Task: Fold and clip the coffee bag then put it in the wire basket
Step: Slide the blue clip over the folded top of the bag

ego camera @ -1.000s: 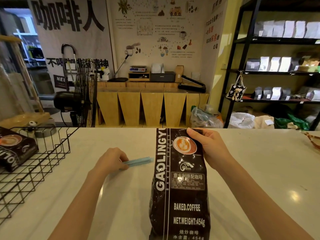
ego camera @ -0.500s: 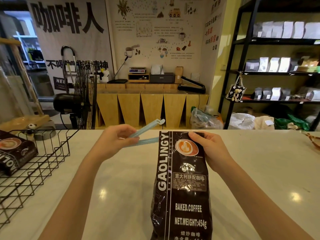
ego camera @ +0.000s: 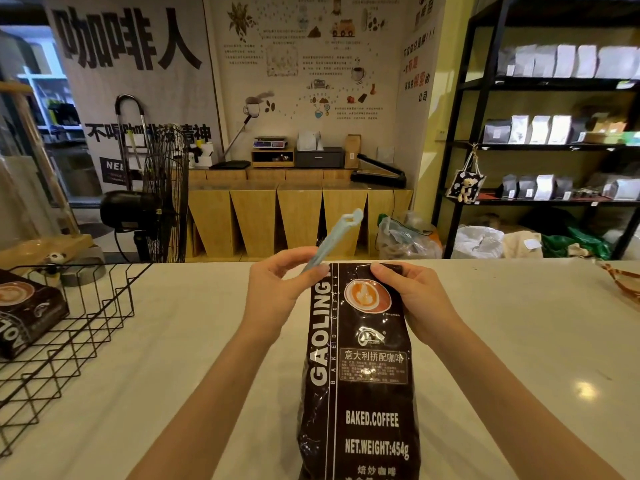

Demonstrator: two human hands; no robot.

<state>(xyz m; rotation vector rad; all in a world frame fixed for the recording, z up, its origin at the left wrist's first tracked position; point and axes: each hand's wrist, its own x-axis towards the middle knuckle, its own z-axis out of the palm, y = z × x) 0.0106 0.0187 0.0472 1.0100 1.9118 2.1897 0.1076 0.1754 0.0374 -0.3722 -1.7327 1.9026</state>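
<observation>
A dark brown coffee bag [ego camera: 360, 375] lies lengthwise on the white counter [ego camera: 173, 393] in front of me, its folded top end pointing away. My right hand [ego camera: 412, 299] grips that folded top at its right corner. My left hand [ego camera: 280, 296] is closed on a pale blue plastic clip [ego camera: 334, 239], right at the bag's top left corner. The clip's upper arm sticks up and to the right, swung open. A black wire basket [ego camera: 69, 327] stands at the left edge of the counter.
Another dark coffee bag [ego camera: 27, 313] lies inside the wire basket. A woven tray's edge [ego camera: 623, 285] shows at the far right of the counter. Behind the counter are a black fan [ego camera: 162, 195], wooden cabinets and black shelves with bags.
My left hand picked the clip up off the counter, swung it open, and carried it right to the bag's top left corner. My right hand kept its hold on the folded top.
</observation>
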